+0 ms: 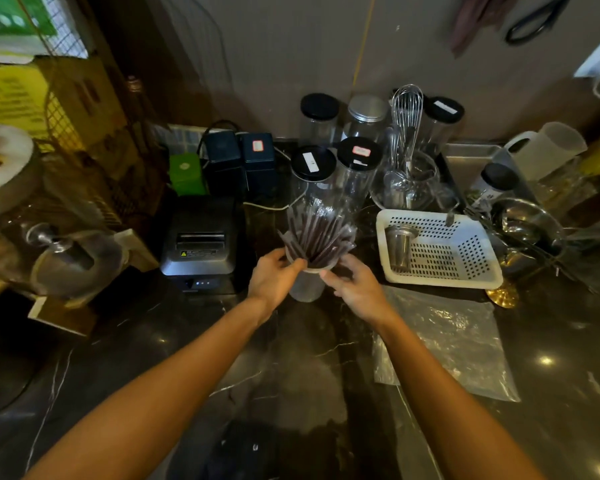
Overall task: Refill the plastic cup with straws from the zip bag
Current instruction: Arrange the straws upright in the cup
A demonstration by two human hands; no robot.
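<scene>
A clear plastic cup [305,285] stands upright on the dark marble counter, holding a fanned bundle of dark wrapped straws [317,237]. My left hand [274,275] is against the cup's left rim, its fingers touching the lower ends of the straws. My right hand [355,284] is at the cup's right rim, fingers curled around the rim and straws. The clear zip bag [447,341] lies flat on the counter to the right of my right forearm; it looks flat, with no straws visible inside.
A black receipt printer [201,244] sits left of the cup. Behind the cup stand glass jars with black lids [314,164]. A white perforated basket [440,249] with a metal cup is at the right, with metal bowls and a tray beyond it.
</scene>
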